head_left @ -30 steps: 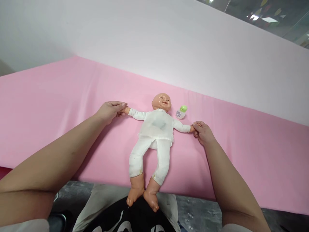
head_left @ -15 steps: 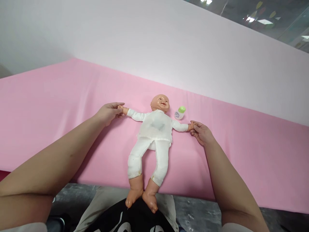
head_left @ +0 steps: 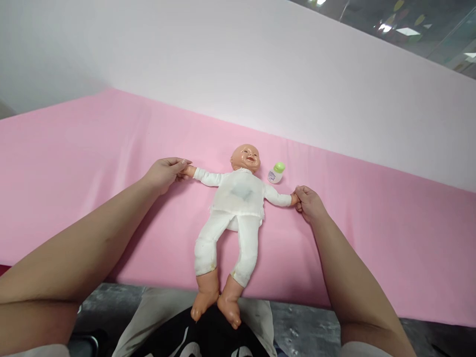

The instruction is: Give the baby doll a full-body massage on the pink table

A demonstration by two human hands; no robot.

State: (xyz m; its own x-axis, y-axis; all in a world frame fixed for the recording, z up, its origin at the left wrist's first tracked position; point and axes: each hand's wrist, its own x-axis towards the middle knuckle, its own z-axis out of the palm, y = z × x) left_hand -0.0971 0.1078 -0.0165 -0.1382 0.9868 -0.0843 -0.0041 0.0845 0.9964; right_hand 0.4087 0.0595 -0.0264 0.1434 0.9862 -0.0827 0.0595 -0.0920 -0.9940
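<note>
A baby doll (head_left: 238, 198) in white cloth lies on its back on the pink-covered table (head_left: 156, 238), arms stretched out to both sides. Its bare feet reach past the near edge. My left hand (head_left: 165, 174) is closed around the doll's hand on the left, thumb on top. On the other side, my right hand (head_left: 309, 203) pinches the doll's other hand, which my fingers mostly cover. A small bottle (head_left: 276, 173) with a green cap lies or leans beside the doll's head, apart from both hands; its label is too small to read.
Behind the table rises a white wall (head_left: 223, 64), with a glass pane (head_left: 401, 34) above it at the upper right. Below the near edge are my lap and a dark grey floor (head_left: 308, 325).
My right hand's fingers have closed further over the doll's hand, and my left hand covers more of the other one. The doll's body has hardly moved.
</note>
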